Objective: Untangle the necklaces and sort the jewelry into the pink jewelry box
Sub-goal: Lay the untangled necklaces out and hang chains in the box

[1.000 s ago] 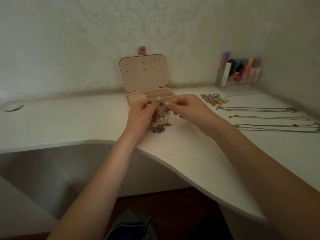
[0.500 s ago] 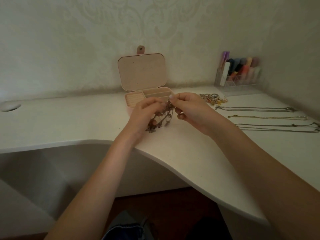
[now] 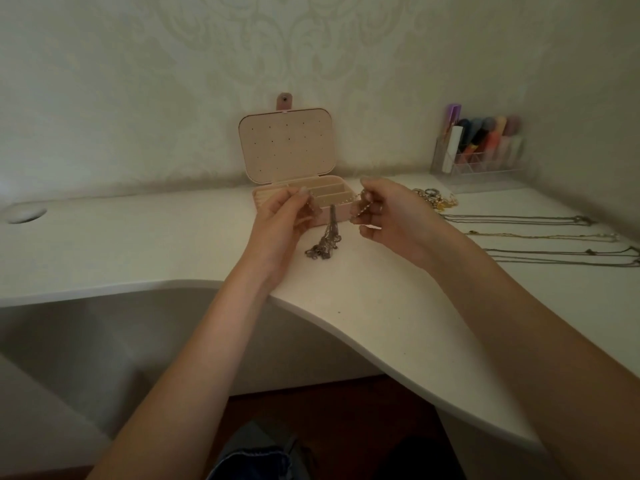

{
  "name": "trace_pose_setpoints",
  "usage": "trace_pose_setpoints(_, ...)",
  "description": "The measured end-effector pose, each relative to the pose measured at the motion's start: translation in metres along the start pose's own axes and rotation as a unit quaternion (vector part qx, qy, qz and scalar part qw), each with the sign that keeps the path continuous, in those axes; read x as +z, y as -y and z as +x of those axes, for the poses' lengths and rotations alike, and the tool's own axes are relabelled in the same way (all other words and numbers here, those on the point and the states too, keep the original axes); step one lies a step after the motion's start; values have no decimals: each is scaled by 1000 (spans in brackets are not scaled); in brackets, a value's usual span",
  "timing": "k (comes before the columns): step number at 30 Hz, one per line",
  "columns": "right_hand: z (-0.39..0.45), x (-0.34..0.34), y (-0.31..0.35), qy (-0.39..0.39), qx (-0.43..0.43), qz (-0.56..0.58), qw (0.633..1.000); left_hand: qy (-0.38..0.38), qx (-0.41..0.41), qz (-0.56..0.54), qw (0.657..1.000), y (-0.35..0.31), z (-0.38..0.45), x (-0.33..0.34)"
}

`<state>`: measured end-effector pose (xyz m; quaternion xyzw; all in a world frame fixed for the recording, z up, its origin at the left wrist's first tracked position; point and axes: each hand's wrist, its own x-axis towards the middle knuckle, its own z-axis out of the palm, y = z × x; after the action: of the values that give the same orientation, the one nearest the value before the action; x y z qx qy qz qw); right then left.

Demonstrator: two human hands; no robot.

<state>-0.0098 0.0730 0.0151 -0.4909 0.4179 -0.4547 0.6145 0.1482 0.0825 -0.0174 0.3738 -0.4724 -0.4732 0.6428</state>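
Note:
The pink jewelry box [image 3: 337, 211] stands open at the back of the white desk, its lid [image 3: 286, 145] upright. Just in front of it my left hand [image 3: 282, 220] and my right hand [image 3: 384, 211] each pinch one end of a beaded chain stretched between them. A tangled clump of necklaces [image 3: 325, 239] hangs from that chain, its lower end lying on the desk. To the right, three necklaces [image 3: 519, 220] lie straightened out side by side.
A small heap of rings and charms [image 3: 434, 198] lies right of the box. A clear organizer [image 3: 479, 150] with coloured items stands at the back right corner. A round cable hole [image 3: 24, 214] sits at far left. The desk's curved front edge [image 3: 346, 327] runs below my wrists.
My hands have moved apart, pulling a chain taut between them. The tangled clump, earlier bunched between my fingers, now dangles down onto the desk.

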Motion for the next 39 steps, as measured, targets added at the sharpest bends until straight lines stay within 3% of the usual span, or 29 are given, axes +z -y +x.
trace_pose_setpoints(5, 0, 0, -3, -17, -25, -160, 987, 44, -44, -97, 993, -4, -4, -2)
trace_pose_setpoints(8, -3, 3, -8, 7, -68, -302, 951, 55, -75, -92, 991, -6, -3, -5)
trace_pose_setpoints(10, -8, 4, -8, 36, -99, -327, 939, 69, -82, -73, 992, -6, -2, -6)
trace_pose_setpoints(15, -8, 3, -7, 24, -158, -287, 944, 95, -85, -55, 990, -6, -4, -7)
trace_pose_setpoints(22, 6, -5, -7, -43, -140, -228, 963, 75, -59, 25, 995, -6, -7, -3)
trace_pose_setpoints(24, 7, -7, -7, -74, -168, -241, 953, 57, -43, 51, 996, -5, -7, -2)
trace_pose_setpoints(28, 10, -10, -8, -134, -228, -347, 900, 37, -14, 104, 994, -4, -8, 2)
trace_pose_setpoints(33, 4, -6, -2, -73, -191, -209, 956, -55, 35, 143, 988, -2, -8, 1)
trace_pose_setpoints(39, 2, 2, -5, -20, -175, -216, 960, -85, 179, 308, 930, 7, -3, 1)
